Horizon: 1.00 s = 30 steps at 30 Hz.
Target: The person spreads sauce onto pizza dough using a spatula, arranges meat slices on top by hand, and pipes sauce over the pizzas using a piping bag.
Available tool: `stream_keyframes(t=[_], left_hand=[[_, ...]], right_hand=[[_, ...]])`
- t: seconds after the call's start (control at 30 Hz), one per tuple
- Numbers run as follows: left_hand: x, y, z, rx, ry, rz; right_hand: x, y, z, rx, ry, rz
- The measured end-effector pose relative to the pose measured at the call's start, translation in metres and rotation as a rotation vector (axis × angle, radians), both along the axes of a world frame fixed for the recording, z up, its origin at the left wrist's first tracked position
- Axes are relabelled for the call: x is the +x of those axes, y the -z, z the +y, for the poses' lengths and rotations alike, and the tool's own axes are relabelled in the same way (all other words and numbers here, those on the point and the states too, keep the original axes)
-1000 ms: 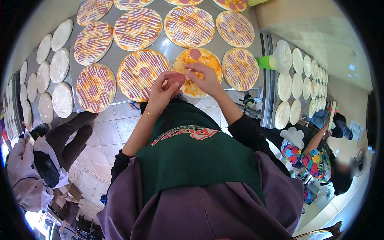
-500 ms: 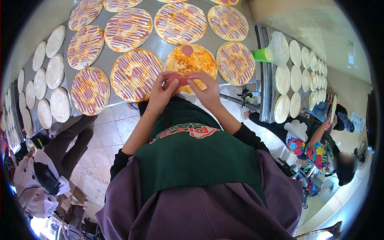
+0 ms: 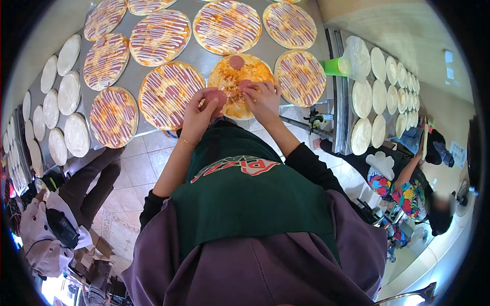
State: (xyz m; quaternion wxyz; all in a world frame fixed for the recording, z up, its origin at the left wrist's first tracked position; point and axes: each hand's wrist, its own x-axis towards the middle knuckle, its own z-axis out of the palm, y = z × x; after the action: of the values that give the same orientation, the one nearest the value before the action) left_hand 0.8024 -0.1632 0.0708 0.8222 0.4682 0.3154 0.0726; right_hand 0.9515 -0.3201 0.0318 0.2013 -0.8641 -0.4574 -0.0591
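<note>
My left hand [image 3: 196, 116] grips a small stack of round pink sausage slices [image 3: 219, 100] at the near left edge of a pizza [image 3: 223, 74]. This pizza bears sauce and shredded cheese, and one round slice [image 3: 236, 62] lies near its far edge. Over its right part, my right hand [image 3: 264, 102] pinches a single sausage slice [image 3: 245, 84]; whether that slice touches the pizza I cannot tell. Pizzas with pink slices and white stripes of sauce flank it: one on the left [image 3: 168, 94], one on the right [image 3: 300, 79].
More striped pizzas [image 3: 227, 25] cover the metal table [image 3: 201, 58]. Pale dough bases [image 3: 69, 92] lie at the left, others [image 3: 361, 99] on a right-hand table. A green cup [image 3: 334, 67] with a plastic bag stands between. One person [image 3: 408, 191] works at right, another [image 3: 51, 234] stands at left.
My hands were together at the pizza's near edge, both on the slices. Now they are apart: the right has moved up over the pizza with one slice, the left keeps the stack.
</note>
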Motion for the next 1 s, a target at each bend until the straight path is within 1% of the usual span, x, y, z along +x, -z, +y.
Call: stream_keyframes(t=[0.03, 0.13, 0.2, 0.27, 0.33, 0.37, 0.43, 0.47, 0.53, 0.6, 0.67, 0.77, 0.83, 0.87, 0.9, 0.97, 1.0], left_hand=[[0.001, 0.000, -0.002, -0.002, -0.001, 0.002], [0.004, -0.001, -0.004, -0.017, -0.046, 0.003], [0.004, 0.001, -0.003, -0.029, 0.024, 0.003], [0.007, 0.000, -0.004, -0.026, 0.030, 0.008], [0.009, 0.000, -0.005, -0.022, 0.033, 0.013], [0.009, 0.002, -0.006, -0.009, 0.047, 0.008], [0.010, 0.006, -0.007, 0.000, 0.060, 0.004], [0.011, 0.007, -0.007, 0.010, 0.094, -0.017], [0.011, 0.007, -0.009, 0.017, 0.129, -0.037], [0.012, 0.001, -0.012, -0.059, 0.142, -0.046], [0.014, 0.002, -0.013, -0.073, 0.120, -0.028], [0.015, 0.004, -0.011, -0.073, 0.080, 0.015], [0.012, 0.005, -0.010, -0.063, 0.065, 0.041], [0.012, 0.003, -0.009, 0.004, 0.039, 0.022], [0.011, 0.003, -0.008, 0.072, 0.012, 0.004], [0.009, 0.004, -0.002, 0.059, 0.049, 0.050], [0.008, 0.005, 0.001, 0.048, 0.086, 0.093]], right_hand=[[-0.002, 0.000, -0.001, -0.011, -0.001, 0.050], [-0.003, -0.004, -0.002, -0.010, -0.013, 0.083], [-0.002, -0.007, -0.002, -0.018, -0.023, 0.090], [-0.002, -0.012, -0.001, -0.026, -0.036, 0.097], [-0.002, -0.017, 0.000, 0.066, 0.004, 0.176], [-0.004, -0.020, 0.002, 0.067, 0.005, 0.175], [-0.007, -0.030, 0.009, 0.377, -0.026, 0.599], [-0.008, -0.038, 0.012, 0.376, -0.025, 0.598], [-0.012, -0.051, 0.015, 0.322, -0.169, 0.478], [-0.013, -0.047, 0.014, 0.327, -0.193, 0.474], [-0.014, -0.047, 0.013, 0.331, -0.218, 0.472], [-0.019, -0.053, 0.009, 0.377, -0.149, 0.555], [-0.021, -0.051, 0.000, 0.428, 0.033, 0.797], [-0.019, -0.048, -0.006, 0.425, 0.036, 0.799], [-0.015, -0.045, -0.011, 0.396, 0.093, 0.708], [-0.008, -0.038, -0.022, 0.325, 0.162, 0.493], [-0.008, -0.035, -0.026, 0.324, 0.165, 0.494]])
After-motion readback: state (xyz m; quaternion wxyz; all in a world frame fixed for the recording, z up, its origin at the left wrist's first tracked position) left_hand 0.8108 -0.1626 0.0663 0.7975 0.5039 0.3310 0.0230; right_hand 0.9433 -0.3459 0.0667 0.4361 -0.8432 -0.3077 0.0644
